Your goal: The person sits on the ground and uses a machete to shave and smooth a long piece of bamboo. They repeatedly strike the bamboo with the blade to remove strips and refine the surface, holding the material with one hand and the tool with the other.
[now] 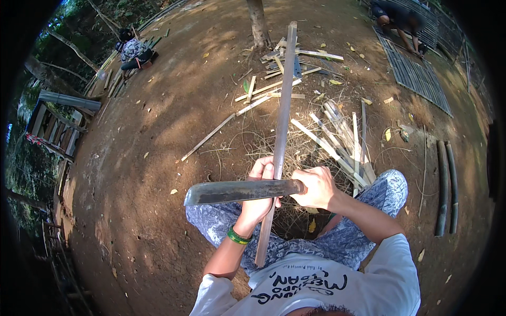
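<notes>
My left hand (260, 196) is closed around a long, narrow strip of split bamboo (284, 105), which runs from my lap up and away toward the tree. In my right hand (317, 188) is the handle of a machete (232, 191). Its broad dark blade points left and lies crosswise over the strip, just above my left hand's fingers. The blade hides part of that hand, and I cannot tell whether its edge touches the bamboo.
Split bamboo pieces (337, 142) and thin shavings lie before my knees. More strips (274, 89) are piled by a tree trunk (258, 23). Two dark poles (441, 187) lie at right. One person (403, 21) bends over a slatted bamboo panel (416, 81); another (133, 52) sits far left.
</notes>
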The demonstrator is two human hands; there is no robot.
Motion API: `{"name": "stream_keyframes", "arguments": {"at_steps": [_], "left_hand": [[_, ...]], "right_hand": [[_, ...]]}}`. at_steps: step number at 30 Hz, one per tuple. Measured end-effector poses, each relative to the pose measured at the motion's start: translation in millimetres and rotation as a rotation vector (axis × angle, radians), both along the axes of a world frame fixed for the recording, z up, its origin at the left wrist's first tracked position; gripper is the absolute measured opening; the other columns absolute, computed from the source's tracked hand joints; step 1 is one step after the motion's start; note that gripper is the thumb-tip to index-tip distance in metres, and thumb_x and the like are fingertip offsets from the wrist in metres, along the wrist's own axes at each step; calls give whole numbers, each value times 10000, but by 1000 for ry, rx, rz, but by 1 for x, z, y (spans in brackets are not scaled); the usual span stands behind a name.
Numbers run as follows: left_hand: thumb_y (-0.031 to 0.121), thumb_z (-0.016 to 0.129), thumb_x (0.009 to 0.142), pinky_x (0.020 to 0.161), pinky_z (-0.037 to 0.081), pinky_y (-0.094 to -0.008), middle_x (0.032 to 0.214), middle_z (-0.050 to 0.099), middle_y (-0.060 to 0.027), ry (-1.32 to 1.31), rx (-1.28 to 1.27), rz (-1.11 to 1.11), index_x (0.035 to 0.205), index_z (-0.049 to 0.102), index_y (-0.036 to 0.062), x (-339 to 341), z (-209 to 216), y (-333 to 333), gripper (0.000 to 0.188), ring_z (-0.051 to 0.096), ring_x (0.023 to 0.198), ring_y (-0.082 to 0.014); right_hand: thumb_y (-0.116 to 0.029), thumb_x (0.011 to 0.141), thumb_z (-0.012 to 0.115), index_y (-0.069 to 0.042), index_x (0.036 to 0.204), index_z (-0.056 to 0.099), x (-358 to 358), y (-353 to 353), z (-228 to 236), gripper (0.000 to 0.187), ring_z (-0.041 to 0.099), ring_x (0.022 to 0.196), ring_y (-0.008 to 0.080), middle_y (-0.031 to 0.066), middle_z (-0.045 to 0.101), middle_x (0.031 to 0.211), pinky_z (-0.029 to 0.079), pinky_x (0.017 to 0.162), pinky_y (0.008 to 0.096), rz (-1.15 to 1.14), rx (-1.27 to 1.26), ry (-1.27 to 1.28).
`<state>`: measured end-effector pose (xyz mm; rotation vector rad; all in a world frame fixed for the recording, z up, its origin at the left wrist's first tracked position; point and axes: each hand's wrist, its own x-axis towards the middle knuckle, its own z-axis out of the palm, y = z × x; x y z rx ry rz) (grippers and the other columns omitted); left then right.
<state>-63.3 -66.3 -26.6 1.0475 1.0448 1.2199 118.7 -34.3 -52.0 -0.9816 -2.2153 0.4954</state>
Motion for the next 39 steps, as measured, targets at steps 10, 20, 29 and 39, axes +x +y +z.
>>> {"name": "stream_keyframes", "arguments": {"at_steps": [10,20,29,39], "left_hand": [[343,444,1067,381,433,-169,639,560,37,107,15,69,1277,515,72,5,14,-11,351,516,468,-16],[224,426,1076,403,414,-198,674,550,-16,177,-14,92,1361,456,51,-13,14,-27,335,496,472,-61],[243,415,1077,377,408,-169,645,540,11,55,-139,4,1301,512,22,-34,2,-83,330,491,450,-30],[213,415,1072,418,442,-192,680,536,21,160,-291,3,1338,497,59,-58,-17,-131,317,526,501,-41]], "right_hand": [[-118,607,719,-98,775,614,-3,14,4,199,616,531,285,80,600,616,484,494,405,11,197,74],[-163,589,766,-120,829,622,-1,52,11,284,678,643,248,34,656,680,520,574,400,6,271,-66],[-190,778,644,-57,717,648,43,146,13,147,548,459,226,90,566,514,480,506,411,-460,22,-55],[-243,745,685,-16,784,687,85,189,46,230,658,688,385,197,651,665,517,702,487,-536,66,-304]]}}
